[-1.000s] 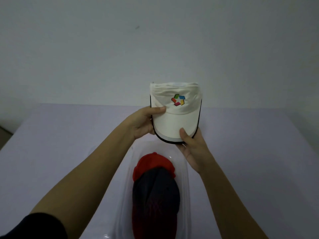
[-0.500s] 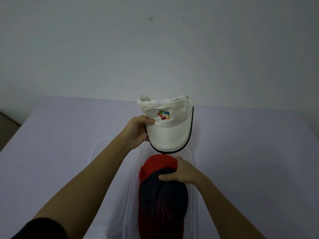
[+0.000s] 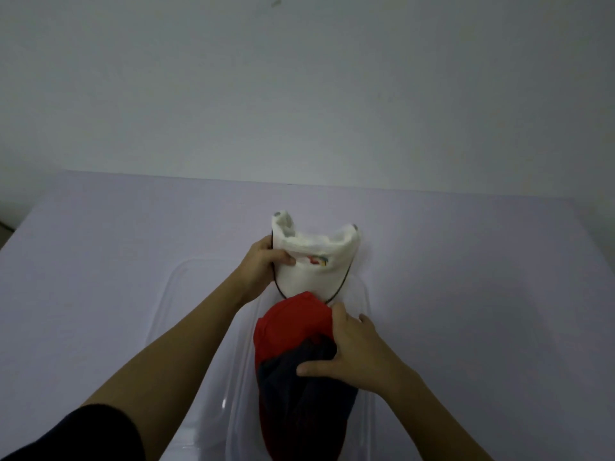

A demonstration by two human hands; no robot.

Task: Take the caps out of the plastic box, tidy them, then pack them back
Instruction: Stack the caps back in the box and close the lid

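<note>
The left hand (image 3: 263, 264) grips the white cap (image 3: 312, 277) at the far end of the box (image 3: 364, 294), brim toward the person, touching the lengthwise stack (image 3: 289, 327) that the right hand (image 3: 352, 354) clasps.

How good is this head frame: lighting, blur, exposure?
Head view: dim, flat light with soft shadows; the white cap is blown out and its logo blurred; the dark cap shows almost no detail; the clear box barely reads against the table.
</note>
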